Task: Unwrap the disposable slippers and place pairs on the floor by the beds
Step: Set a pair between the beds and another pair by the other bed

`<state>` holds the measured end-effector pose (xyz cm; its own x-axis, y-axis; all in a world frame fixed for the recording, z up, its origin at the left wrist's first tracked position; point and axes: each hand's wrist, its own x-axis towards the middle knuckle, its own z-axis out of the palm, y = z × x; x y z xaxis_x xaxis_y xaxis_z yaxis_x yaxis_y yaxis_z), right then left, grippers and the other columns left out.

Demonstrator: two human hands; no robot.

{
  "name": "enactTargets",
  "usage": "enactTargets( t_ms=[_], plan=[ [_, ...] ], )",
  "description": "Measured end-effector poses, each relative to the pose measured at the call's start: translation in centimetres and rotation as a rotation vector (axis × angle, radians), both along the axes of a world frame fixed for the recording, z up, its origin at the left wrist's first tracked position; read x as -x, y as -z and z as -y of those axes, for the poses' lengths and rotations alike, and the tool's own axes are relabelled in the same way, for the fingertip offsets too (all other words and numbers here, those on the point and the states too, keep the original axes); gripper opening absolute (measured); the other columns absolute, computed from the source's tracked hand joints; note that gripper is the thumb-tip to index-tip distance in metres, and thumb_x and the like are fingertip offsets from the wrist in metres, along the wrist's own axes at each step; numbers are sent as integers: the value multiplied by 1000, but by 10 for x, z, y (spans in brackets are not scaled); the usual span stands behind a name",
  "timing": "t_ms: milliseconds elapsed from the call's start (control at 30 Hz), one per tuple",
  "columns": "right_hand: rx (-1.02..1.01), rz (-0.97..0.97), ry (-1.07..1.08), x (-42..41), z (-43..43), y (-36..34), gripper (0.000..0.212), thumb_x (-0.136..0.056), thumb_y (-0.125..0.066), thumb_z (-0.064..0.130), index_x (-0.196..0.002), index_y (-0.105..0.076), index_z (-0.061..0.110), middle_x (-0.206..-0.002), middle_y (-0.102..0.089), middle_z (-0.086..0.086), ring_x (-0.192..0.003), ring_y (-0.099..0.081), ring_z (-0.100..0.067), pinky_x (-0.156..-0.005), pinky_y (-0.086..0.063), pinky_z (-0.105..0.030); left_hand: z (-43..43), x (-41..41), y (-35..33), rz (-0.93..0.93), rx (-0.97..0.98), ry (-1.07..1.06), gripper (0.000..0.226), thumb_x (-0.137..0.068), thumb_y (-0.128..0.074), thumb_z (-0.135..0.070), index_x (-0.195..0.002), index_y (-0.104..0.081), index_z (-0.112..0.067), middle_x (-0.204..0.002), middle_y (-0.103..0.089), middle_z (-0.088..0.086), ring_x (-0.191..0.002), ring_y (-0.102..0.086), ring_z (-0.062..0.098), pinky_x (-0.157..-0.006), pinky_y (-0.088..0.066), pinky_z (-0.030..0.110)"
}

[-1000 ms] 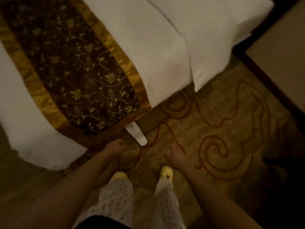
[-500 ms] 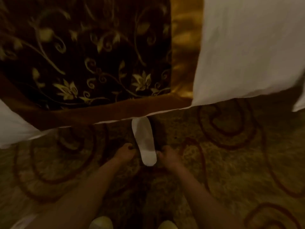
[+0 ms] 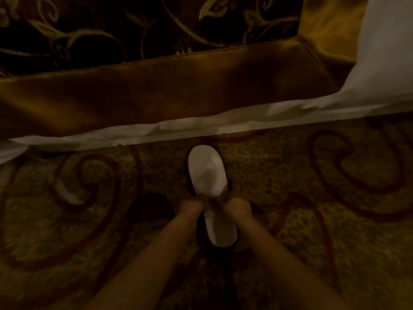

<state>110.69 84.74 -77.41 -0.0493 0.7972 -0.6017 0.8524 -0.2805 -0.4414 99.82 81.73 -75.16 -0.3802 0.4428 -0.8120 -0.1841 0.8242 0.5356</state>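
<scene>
The white slipper (image 3: 210,193) is lying flat on the carpet (image 3: 312,220), toe pointing toward the bed, just short of the bed's hanging white sheet (image 3: 201,128). Both hands are meeting at the slipper's midsection. The left hand (image 3: 191,208) is pressing against its left edge and the right hand (image 3: 238,208) against its right edge, fingers curled inward over the upper. The picture is too dim and blurred to tell whether the fingers are closing on the material. Above the sheet, the gold-bordered runner (image 3: 178,86) is draping over the bed edge.
</scene>
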Motion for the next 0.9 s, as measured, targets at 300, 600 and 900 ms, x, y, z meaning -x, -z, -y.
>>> enactTargets(
  t_ms=[300,600,900],
  plan=[
    [-176,-239,447,-44,-26,-15,65,-83,-67,33,-136,-43,3,-138,-50,-17,-124,-49,-33,-104,-39,-37,3,-4,1,196,-161,-104,37,-88,-57,-3,-124,-53,3,-128,-56,22,-111,-56,39,-94,-48,47],
    [-467,338,78,-71,-33,-10,61,-90,-52,40,-134,-38,0,-134,-46,-24,-121,-44,-35,-102,-33,-40,9,38,-12,374,-177,-200,38,-94,-41,1,-131,-47,-4,-129,-51,14,-120,-49,32,-95,-43,40],
    [403,-989,426,7,-15,-39,46,-87,-60,32,-128,-54,10,-96,-72,-1,-82,-69,-11,-66,-58,-25,28,29,-27,700,-143,-91,46,-86,-40,-13,-59,-75,-2,-57,-70,11,-48,-67,18,-47,-56,23]
  ],
)
